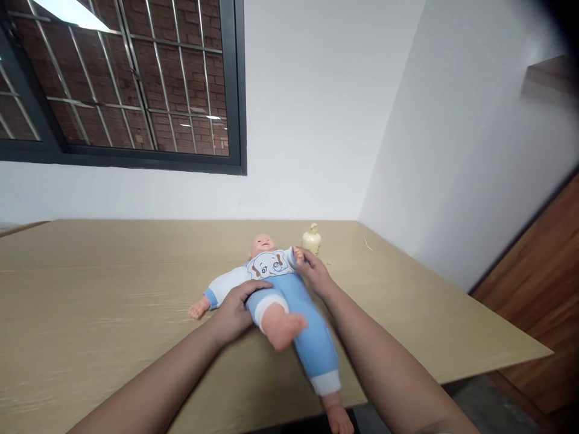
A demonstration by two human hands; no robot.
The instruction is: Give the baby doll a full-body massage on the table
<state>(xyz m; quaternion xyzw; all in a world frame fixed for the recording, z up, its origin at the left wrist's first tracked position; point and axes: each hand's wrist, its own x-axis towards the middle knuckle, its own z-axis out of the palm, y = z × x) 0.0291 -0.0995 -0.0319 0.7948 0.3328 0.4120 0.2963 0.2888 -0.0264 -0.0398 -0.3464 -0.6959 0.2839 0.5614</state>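
Note:
A baby doll in a blue and white outfit with an elephant print lies on its back on the table, head away from me. One of its legs is raised with the bare foot towards me; the other hangs over the table's front edge. My left hand is wrapped round the raised leg near the hip, its fingertips partly hidden. Pinched at the doll's small hand, on the right side, is my right hand. Just behind that hand stands a cream-coloured bottle with a pump-like top.
The wide table has a yellowish covering and meets a white wall. A thin pale strip lies near its back right corner. Up left is a barred window; a wooden panel stands at the right.

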